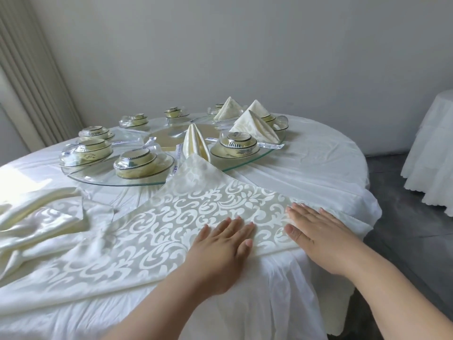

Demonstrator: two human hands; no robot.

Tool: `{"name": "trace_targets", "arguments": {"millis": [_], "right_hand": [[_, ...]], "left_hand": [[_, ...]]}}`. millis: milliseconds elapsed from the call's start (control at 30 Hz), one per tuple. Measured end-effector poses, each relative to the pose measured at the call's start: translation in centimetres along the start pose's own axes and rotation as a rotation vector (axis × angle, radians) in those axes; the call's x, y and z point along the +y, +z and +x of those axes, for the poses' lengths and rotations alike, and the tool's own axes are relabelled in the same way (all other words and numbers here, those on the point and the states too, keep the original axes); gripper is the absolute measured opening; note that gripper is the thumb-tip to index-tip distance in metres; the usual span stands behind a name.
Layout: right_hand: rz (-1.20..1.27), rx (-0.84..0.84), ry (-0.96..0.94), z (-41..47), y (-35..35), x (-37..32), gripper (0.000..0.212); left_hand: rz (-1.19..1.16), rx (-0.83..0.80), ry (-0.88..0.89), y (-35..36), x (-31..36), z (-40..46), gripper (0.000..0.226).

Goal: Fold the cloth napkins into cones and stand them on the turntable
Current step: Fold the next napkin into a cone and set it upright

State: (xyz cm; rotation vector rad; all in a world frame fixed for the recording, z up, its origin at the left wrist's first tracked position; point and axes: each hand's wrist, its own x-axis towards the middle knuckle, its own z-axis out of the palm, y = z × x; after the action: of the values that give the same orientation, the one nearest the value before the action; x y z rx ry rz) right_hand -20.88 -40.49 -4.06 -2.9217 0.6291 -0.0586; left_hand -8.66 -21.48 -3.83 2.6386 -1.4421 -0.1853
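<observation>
Napkin in work: you are pressing a patterned napkin (196, 212) flat on the tablecloth (306, 153), just on the near side of the turntable (235, 165); its far corner is lying over the turntable's glass rim.
Left hand: your left hand (220, 244) is lying palm down on the napkin, fingers straight and spread, grasping nothing.
Right hand: your right hand (311, 229) is lying flat at the napkin's right edge, fingers straight, half on the tablecloth.
Edges: the napkin's near-right corner is sitting close to the table's drop, where the tablecloth is hanging down.
Cones: four folded napkins are standing on the turntable, one (196, 146) at its near rim, three (255, 126) at its right and far side.
Crowding: wrapped bowl sets (142, 163) are ringing the turntable.
Spare cloth: loose napkins (41, 217) are lying left of the turntable's near edge.
Open room: bare tablecloth is showing right of the turntable.
</observation>
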Motion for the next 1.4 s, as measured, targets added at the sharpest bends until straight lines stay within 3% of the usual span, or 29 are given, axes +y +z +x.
{"name": "trace_targets", "arguments": {"millis": [133, 300, 400, 467, 600, 633, 733, 767, 800, 900, 1000, 1167, 1300, 1400], "right_hand": [[0.117, 0.043, -0.019, 0.3, -1.9, -3.3, 0.105], [0.660, -0.040, -0.111, 1.1, -2.8, -9.8, 0.083], [0.441, -0.171, -0.148, 2.1, -1.0, -10.2, 0.065], [0.236, -0.192, -0.163, 2.5, -0.1, -9.4, 0.051], [0.091, -0.182, -0.107, 3.3, 0.7, -9.1, 0.034], [0.089, -0.205, -0.100, 3.2, 0.5, -9.4, 0.041], [-0.034, -0.239, -0.143, 2.7, -1.2, -10.9, 0.135], [-0.032, -0.210, -0.126, 2.8, -1.8, -11.9, 0.148], [-0.006, -0.178, -0.150, 2.7, -2.4, -13.3, 0.143], [0.036, -0.045, -0.362, 2.9, -2.3, -19.1, 0.100], [0.041, -0.201, -0.479, 3.0, 0.5, -22.4, 0.084], [-0.014, -0.244, -0.500, 3.6, 2.3, -21.6, 0.138], [0.014, -0.243, -0.496, 3.5, 2.3, -21.6, 0.128], [0.034, -0.226, -0.504, 3.2, 2.1, -21.7, 0.103]], "left_hand": [[0.000, 0.026, 0.014, -0.1, -0.4, -0.1, 0.048], [-0.094, 0.128, 0.086, -0.2, -1.1, -0.7, 0.045], [-0.054, 0.159, 0.044, -0.3, -3.5, -2.3, 0.045], [-0.002, 0.161, -0.013, -0.4, -5.5, -3.7, 0.046], [0.072, 0.097, -0.178, -1.3, -12.1, -8.6, 0.048], [0.082, 0.078, -0.214, -1.7, -13.6, -9.8, 0.048], [0.083, 0.039, -0.245, -2.1, -15.6, -11.4, 0.048], [0.083, 0.040, -0.241, -2.1, -15.6, -11.3, 0.048], [0.084, 0.045, -0.239, -2.0, -15.5, -11.3, 0.049], [0.083, 0.067, -0.234, -1.9, -15.4, -11.3, 0.049], [0.087, 0.090, -0.222, -1.8, -15.6, -11.5, 0.049], [0.059, 0.114, -0.160, -1.8, -17.3, -13.6, 0.053], [0.030, 0.106, -0.141, -2.3, -20.3, -16.6, 0.061], [-0.012, 0.110, -0.148, -2.8, -22.4, -18.6, 0.061]]}}
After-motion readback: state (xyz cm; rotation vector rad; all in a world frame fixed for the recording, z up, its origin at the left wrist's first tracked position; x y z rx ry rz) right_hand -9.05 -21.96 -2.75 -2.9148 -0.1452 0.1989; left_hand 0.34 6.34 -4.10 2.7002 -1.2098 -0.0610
